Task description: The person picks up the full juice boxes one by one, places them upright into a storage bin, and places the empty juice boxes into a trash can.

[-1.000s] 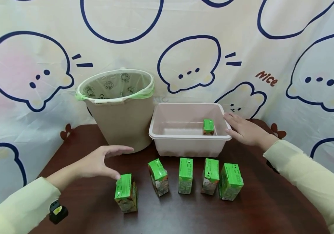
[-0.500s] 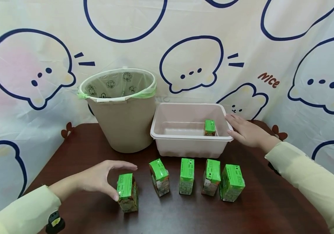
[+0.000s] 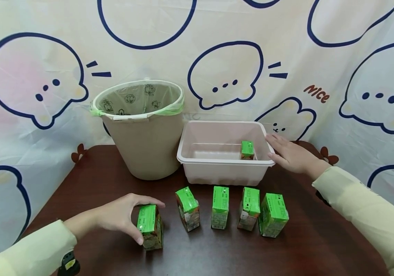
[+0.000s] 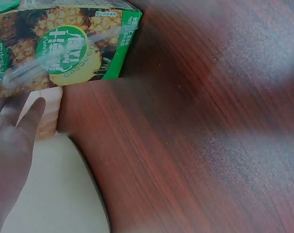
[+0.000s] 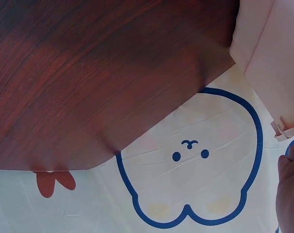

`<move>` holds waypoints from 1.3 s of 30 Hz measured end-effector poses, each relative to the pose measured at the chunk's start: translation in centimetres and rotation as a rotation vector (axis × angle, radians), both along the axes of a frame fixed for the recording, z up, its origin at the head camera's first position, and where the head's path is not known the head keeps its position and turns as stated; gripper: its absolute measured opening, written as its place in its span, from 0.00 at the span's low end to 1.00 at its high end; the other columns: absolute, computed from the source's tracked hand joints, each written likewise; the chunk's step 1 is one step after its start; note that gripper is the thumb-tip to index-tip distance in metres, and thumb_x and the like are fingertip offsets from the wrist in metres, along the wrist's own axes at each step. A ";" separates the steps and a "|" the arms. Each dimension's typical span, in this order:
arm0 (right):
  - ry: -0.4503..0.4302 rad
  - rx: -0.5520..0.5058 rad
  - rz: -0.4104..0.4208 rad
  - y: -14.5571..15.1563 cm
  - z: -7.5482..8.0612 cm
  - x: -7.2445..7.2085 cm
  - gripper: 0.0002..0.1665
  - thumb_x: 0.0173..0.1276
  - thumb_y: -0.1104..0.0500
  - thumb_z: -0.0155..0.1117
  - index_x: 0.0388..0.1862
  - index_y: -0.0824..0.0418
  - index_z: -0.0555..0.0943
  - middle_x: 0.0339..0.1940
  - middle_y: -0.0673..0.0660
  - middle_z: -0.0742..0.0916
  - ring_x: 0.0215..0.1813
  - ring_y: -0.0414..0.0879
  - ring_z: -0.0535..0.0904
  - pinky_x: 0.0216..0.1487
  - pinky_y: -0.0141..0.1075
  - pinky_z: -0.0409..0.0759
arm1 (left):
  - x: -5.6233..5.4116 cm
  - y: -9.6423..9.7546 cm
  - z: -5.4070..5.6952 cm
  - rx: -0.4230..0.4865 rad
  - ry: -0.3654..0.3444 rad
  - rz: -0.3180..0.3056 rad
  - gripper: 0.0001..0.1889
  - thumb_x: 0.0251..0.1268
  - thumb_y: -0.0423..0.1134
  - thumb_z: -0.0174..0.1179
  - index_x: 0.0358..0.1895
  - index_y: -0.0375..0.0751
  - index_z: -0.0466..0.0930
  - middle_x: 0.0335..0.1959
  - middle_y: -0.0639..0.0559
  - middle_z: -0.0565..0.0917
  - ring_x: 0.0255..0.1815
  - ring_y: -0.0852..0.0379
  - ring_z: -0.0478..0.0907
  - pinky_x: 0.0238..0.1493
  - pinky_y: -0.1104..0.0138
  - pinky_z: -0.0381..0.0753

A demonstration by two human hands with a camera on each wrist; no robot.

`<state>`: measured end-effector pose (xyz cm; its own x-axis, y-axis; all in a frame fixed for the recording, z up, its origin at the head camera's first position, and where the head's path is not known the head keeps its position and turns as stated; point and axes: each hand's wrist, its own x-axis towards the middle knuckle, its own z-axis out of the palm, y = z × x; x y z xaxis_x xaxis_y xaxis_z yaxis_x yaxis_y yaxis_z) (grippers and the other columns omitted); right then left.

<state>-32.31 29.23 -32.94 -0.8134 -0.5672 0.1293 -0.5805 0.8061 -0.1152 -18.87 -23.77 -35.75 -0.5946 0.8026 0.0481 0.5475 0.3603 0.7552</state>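
Observation:
Near the front left of the table, my left hand [image 3: 122, 214] curves round a green-topped juice box [image 3: 146, 220]. The thumb lies at its near edge and the fingers reach past its far edge; the box stands upright. Pineapple pictures and a straw show on this juice box [image 4: 64, 48] in the left wrist view. My right hand [image 3: 293, 155] rests with straight fingers against the right rim of a pale pink plastic tub [image 3: 224, 172]. One juice box [image 3: 247, 150] stands inside the tub at its right end.
Several more juice boxes stand in a row before the tub, from a tilted-looking one [image 3: 187, 209] to one at the right end [image 3: 273, 214]. A beige bin [image 3: 145, 149] with a liner stands left of the tub. A cartoon-printed cloth [image 3: 224, 30] hangs behind the table [image 3: 217, 257].
My left hand has come down and forward, from above the leftmost juice box to round it. That box has hardly moved. My right hand stays at the tub's rim.

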 end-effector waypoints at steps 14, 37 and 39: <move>-0.001 -0.005 0.000 0.0 0.0 0.0 0.42 0.76 0.45 0.47 0.78 0.64 0.49 0.77 0.67 0.55 0.76 0.64 0.49 0.70 0.62 0.52 | 0.2 0.5 -0.1 -0.025 -0.063 0.052 0.38 0.50 0.42 0.75 0.68 0.46 0.71 0.58 0.55 0.79 0.45 0.59 0.79 0.44 0.65 0.80; 0.005 -0.013 0.005 0.1 -0.2 -0.2 0.42 0.77 0.43 0.44 0.78 0.65 0.49 0.78 0.67 0.55 0.76 0.63 0.48 0.71 0.60 0.51 | -1.2 0.3 3.4 0.024 0.037 0.129 0.33 0.49 0.41 0.76 0.60 0.46 0.74 0.55 0.57 0.80 0.53 0.56 0.78 0.50 0.66 0.77; 0.007 -0.018 0.007 0.1 -0.3 -0.2 0.42 0.77 0.43 0.45 0.78 0.65 0.49 0.77 0.67 0.55 0.76 0.63 0.48 0.70 0.61 0.51 | -1.4 0.4 3.9 0.030 0.044 0.135 0.32 0.48 0.40 0.76 0.59 0.45 0.74 0.55 0.57 0.80 0.52 0.56 0.78 0.50 0.66 0.77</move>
<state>-32.51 29.34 -33.26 -0.8085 -0.5703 0.1453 -0.5868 0.8000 -0.1251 -20.24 -23.36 -31.81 -0.6938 0.7133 0.0992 0.5282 0.4103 0.7434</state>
